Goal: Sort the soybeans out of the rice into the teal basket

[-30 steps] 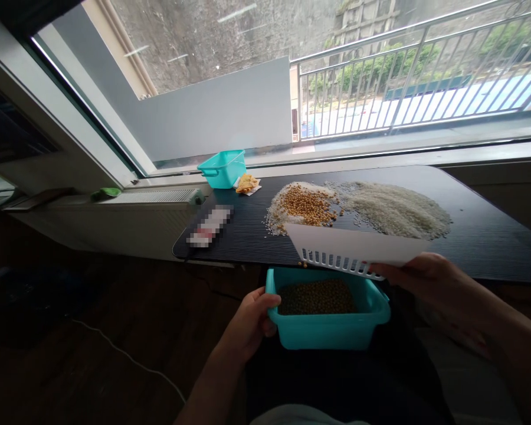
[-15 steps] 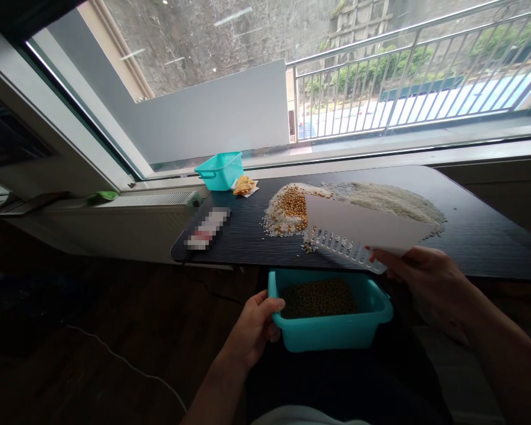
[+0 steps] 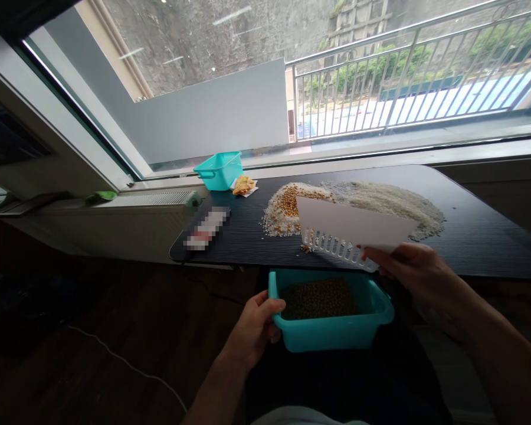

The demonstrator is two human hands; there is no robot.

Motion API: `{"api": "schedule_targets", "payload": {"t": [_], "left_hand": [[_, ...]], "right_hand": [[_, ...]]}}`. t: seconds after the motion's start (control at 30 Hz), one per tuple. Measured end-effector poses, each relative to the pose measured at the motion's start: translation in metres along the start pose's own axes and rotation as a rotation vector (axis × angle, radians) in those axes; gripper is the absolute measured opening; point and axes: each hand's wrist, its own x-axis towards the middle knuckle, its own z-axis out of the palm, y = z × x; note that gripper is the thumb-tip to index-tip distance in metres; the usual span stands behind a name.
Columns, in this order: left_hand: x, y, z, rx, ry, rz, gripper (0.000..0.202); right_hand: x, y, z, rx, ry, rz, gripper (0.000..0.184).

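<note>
My left hand [image 3: 257, 321] is closed on the left end of a turquoise plastic basin [image 3: 331, 335], below the table's near edge. Small dark round beans or grains [image 3: 321, 298] cover its bottom. In my right hand [image 3: 409, 268] is a thin white plastic sheet [image 3: 354, 223] with a row of slots along its lower edge, gripped at its right end. The sheet is tilted above the table and hides part of the heaps behind it. Left of it, yellow kernels [image 3: 291, 205] lie on white rice-like grains [image 3: 275, 223]. A wider pale grain heap [image 3: 393, 200] spreads to the right.
The dark table [image 3: 243, 243] stands against the window. At its back left are a second turquoise basin [image 3: 221, 171] and a yellowish crumpled item [image 3: 244, 185] on white paper. A blurred flat object [image 3: 207, 229] lies at the left edge. A white cable [image 3: 128, 367] runs along the floor.
My right hand has moved the white slotted sheet slightly to the left. My left hand and the basin stay nearly where they were.
</note>
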Motion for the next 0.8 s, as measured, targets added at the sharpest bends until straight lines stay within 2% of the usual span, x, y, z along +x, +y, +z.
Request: {"api": "schedule_targets", "payload": {"t": [0.1,0.23,0.33,0.67,0.8], "left_hand": [[0.0,0.001,0.001,0.009,0.002,0.0,0.037],[0.0,0.001,0.001,0.006,-0.01,0.005,0.035],[0.0,0.001,0.001,0.002,-0.015,0.007,0.034],[-0.002,0.002,0.003,0.011,0.01,0.0,0.034],[-0.001,0.002,0.004,0.016,0.015,-0.002,0.034]], "right_hand": [[-0.004,0.0,-0.002,0.057,-0.046,0.035,0.054],[-0.006,0.002,-0.005,0.087,-0.021,0.046,0.058],[-0.006,0.001,-0.004,0.1,-0.049,0.06,0.06],[-0.015,-0.017,-0.001,0.236,-0.135,0.088,0.056],[-0.02,-0.011,-0.005,0.223,-0.148,0.089,0.054]]}}
